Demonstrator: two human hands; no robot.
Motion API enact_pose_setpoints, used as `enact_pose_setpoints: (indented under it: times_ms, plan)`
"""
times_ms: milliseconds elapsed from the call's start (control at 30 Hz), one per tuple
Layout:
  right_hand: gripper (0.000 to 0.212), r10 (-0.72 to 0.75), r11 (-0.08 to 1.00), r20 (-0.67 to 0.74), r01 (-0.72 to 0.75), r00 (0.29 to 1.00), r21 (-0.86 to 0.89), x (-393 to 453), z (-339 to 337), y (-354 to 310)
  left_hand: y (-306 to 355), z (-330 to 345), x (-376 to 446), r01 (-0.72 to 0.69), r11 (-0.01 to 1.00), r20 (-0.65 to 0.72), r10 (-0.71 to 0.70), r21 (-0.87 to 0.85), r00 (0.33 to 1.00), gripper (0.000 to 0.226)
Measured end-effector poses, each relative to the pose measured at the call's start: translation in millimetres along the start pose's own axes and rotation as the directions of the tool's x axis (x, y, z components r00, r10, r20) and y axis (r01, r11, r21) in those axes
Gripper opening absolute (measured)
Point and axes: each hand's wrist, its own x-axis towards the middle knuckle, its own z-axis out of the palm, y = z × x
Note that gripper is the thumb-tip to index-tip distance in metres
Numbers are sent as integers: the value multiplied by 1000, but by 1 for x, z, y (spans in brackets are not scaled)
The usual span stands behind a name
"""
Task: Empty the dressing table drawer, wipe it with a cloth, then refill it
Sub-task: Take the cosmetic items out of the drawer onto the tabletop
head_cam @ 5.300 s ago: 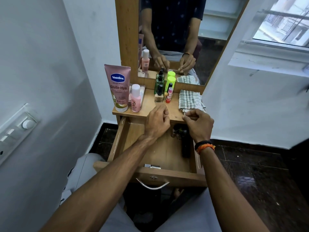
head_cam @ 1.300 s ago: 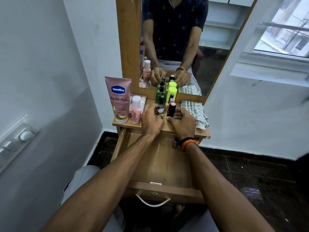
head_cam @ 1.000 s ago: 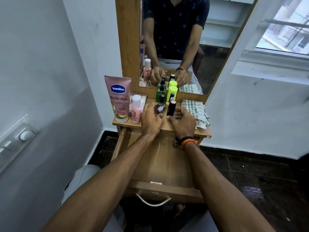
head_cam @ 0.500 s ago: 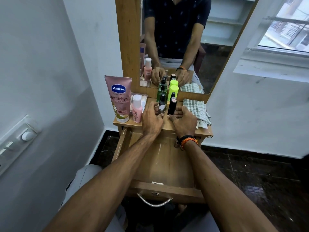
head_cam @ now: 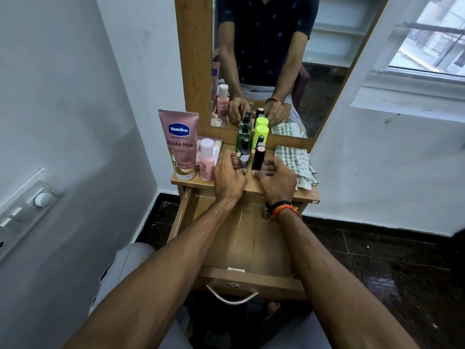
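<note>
The wooden drawer (head_cam: 251, 238) is pulled out, its floor bare except for a small dark item (head_cam: 264, 213) at the back right, half hidden by my right wrist. On the dressing table top (head_cam: 308, 195) my left hand (head_cam: 227, 177) curls its fingers round a small dark-capped bottle (head_cam: 244, 156). My right hand (head_cam: 276, 180) holds the base of an upright black tube (head_cam: 258, 157). A checked cloth (head_cam: 294, 159) lies folded just right of my right hand.
A pink Vaseline tube (head_cam: 180, 142), a pink bottle (head_cam: 206, 159), a green bottle (head_cam: 242, 133) and a lime-capped bottle (head_cam: 261, 132) crowd the top below the mirror (head_cam: 327, 71). A wall with a switch panel (head_cam: 25, 210) is close on the left. The drawer handle (head_cam: 231, 298) sits above my knees.
Since five seconds ago both hands rose from the drawer to the table top, and the dark items left the drawer. Over the last second the hands have barely moved.
</note>
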Motion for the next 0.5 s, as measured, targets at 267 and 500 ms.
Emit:
enact_pose_setpoints:
  times_ms: [267,500]
  plan:
    - [30,32,999,-58,-31,998,11,-7,-12,-1,0,2,-12,-5,999,-15,6,38,1000,41]
    - [18,94,996,-105,-93,990,6,-26,-32,5,2,-1,-38,-129,992,-55,129,13,990,32]
